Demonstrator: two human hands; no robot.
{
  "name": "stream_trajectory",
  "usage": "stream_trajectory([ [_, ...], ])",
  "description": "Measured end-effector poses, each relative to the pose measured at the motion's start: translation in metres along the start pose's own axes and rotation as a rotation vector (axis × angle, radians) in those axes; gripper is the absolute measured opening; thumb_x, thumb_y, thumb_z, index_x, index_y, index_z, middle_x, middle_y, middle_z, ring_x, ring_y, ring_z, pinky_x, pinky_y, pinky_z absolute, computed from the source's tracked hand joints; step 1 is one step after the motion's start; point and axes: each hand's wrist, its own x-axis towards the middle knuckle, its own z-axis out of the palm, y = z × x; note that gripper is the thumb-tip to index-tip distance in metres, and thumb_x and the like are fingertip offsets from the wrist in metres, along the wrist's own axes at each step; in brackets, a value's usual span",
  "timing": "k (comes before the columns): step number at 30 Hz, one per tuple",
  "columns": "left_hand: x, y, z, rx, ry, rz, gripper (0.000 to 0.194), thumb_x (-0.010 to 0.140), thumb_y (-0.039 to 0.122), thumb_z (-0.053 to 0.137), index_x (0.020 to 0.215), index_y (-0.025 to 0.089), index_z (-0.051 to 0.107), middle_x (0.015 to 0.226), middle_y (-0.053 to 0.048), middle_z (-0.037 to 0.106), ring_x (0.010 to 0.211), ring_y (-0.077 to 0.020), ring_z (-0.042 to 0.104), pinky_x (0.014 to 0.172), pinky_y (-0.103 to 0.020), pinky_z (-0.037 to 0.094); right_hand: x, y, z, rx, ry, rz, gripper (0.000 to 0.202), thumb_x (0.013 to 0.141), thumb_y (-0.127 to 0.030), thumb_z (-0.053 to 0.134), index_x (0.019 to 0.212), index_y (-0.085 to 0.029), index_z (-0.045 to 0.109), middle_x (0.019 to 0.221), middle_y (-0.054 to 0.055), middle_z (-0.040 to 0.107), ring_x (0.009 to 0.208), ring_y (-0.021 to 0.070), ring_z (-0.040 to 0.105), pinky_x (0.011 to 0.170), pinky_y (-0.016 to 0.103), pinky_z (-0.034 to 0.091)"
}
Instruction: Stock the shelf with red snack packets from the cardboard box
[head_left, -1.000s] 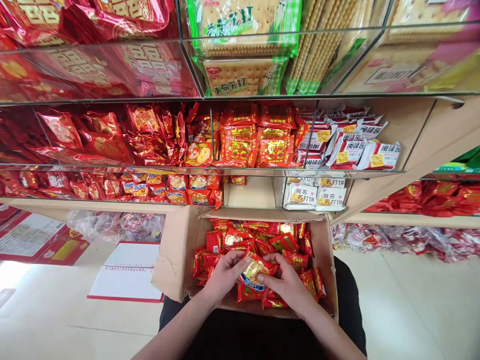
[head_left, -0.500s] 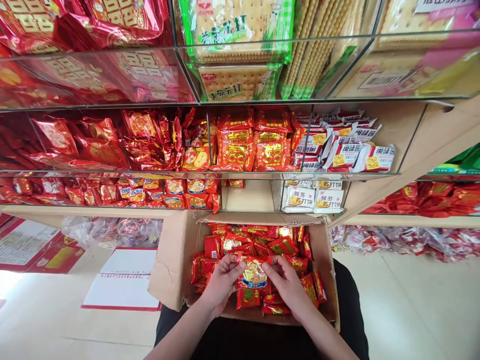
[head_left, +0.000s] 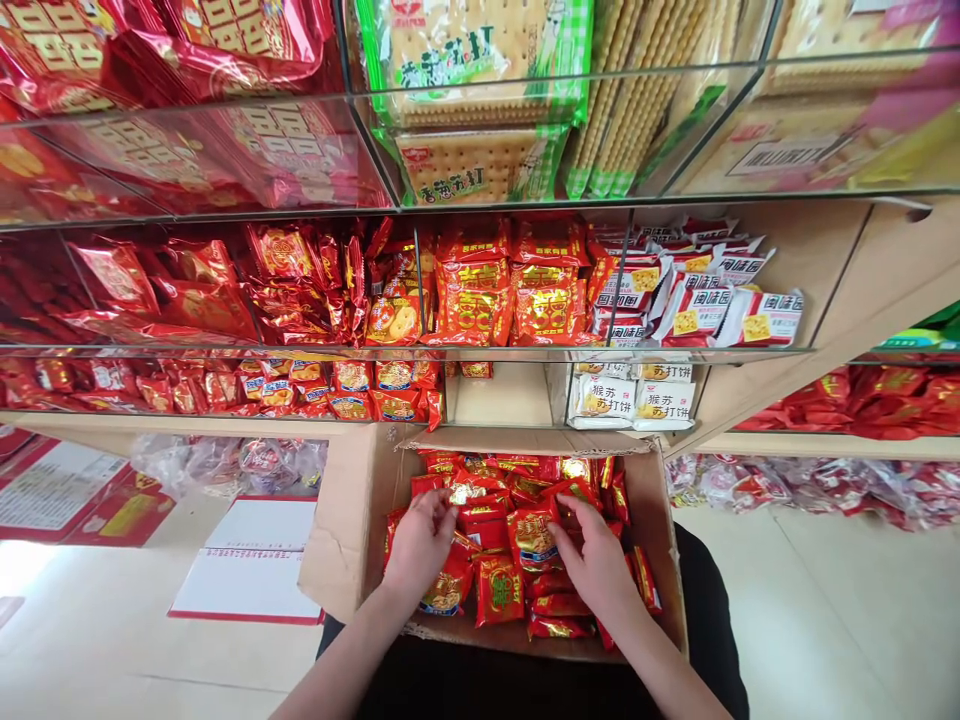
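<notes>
Red-and-gold wrapped snack packets fill an open cardboard box [head_left: 352, 530] resting against my dark-clothed lap. My right hand [head_left: 596, 560] grips the right edge of one red snack packet [head_left: 535, 538] between thumb and fingers; its front, with a picture of the food, faces up. Over the left part of the pile is my left hand [head_left: 421, 540], its fingers bent and a little apart, close to the packets beneath. No packet shows clearly in it. Below that hand lies another red packet [head_left: 446, 588], and a red packet with green lettering [head_left: 499, 590] lies between the hands.
Behind the box rise shelf bins with clear fronts. One low bin [head_left: 501, 395] shows bare floor and a packet at its back; white cracker packs [head_left: 634, 398] sit to its right. Green-edged crackers [head_left: 480, 60] are above. A flat white-and-red carton [head_left: 244, 555] lies on the floor at left.
Both hands held one packet together before. The left hand has let go and moved left over the pile; the right hand keeps the packet and has shifted slightly right.
</notes>
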Motion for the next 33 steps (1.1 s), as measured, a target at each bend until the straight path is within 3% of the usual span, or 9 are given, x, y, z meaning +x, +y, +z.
stream_trajectory([
  [3,0.021,-0.003,-0.008,0.193,0.013,0.084,0.031,0.079,0.023,0.045,0.108,0.018,0.054,0.108,-0.01,0.053,0.089,-0.0194,0.058,0.079,-0.034,0.045,0.0,0.01,0.003,-0.08,0.012,-0.052,0.031,0.081,-0.032,0.045,0.107,-0.017,0.052,0.11,0.012,0.054,0.103,0.0245,0.053,0.089,0.042,0.044],
  [6,0.034,-0.012,-0.005,0.231,-0.039,0.133,0.036,0.077,0.023,0.048,0.113,0.019,0.053,0.117,-0.009,0.048,0.1,-0.0205,0.055,0.085,-0.033,0.044,-0.007,0.015,0.011,-0.172,-0.004,-0.102,0.029,0.082,-0.028,0.043,0.106,-0.016,0.052,0.111,0.013,0.054,0.104,0.0243,0.052,0.091,0.042,0.043],
  [14,0.033,-0.042,0.011,0.185,-0.048,0.105,0.038,0.08,0.03,0.047,0.116,0.019,0.049,0.114,-0.008,0.048,0.101,-0.0179,0.055,0.088,-0.032,0.043,-0.016,0.018,0.025,-0.37,-0.077,-0.238,0.035,0.085,-0.024,0.038,0.115,-0.011,0.049,0.114,0.014,0.055,0.107,0.0247,0.051,0.09,0.041,0.046],
  [33,0.031,-0.043,0.012,0.135,-0.014,0.097,0.038,0.079,0.032,0.047,0.115,0.021,0.051,0.112,-0.007,0.049,0.098,-0.0178,0.056,0.086,-0.032,0.044,-0.016,0.018,0.024,-0.378,-0.078,-0.229,0.035,0.086,-0.026,0.038,0.115,-0.01,0.051,0.114,0.014,0.056,0.107,0.023,0.051,0.092,0.04,0.044],
])
